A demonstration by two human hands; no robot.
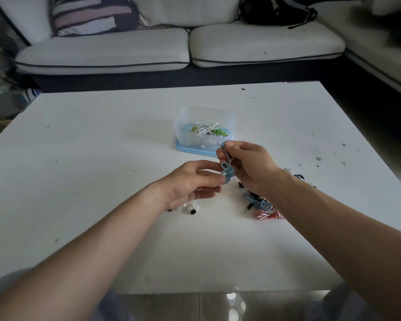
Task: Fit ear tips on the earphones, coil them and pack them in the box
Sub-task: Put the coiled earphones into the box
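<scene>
**Item: blue earphones** (227, 172), one set, partly coiled.
Location: held in the air between both hands, above the white table (102, 147), just in front of the box.
Hold: the left hand (195, 181) pinches the lower end of the small bundle of loops between thumb and fingertips. The right hand (248, 163) has its fingers curled round the upper strand, with a blue earbud (222, 144) at its fingertips.
Handling (judged): very light, with a thin, limp and springy cable, so the loops are likely to spring open if the pinch loosens. Best gripped across the whole bundle at its middle, not by a bud or tip, which could pull off.
Whether ear tips are fitted is too small to tell.

**Box** (183, 126): clear plastic, open, standing on a pale blue lid (183, 148). It holds white and green earphones.

**Nearby:** loose white and black ear tips (190, 208) lie beneath the left hand. A tangle of other earphones (257, 201) and a red-and-white cable (267, 214) lie beneath the right forearm.
</scene>
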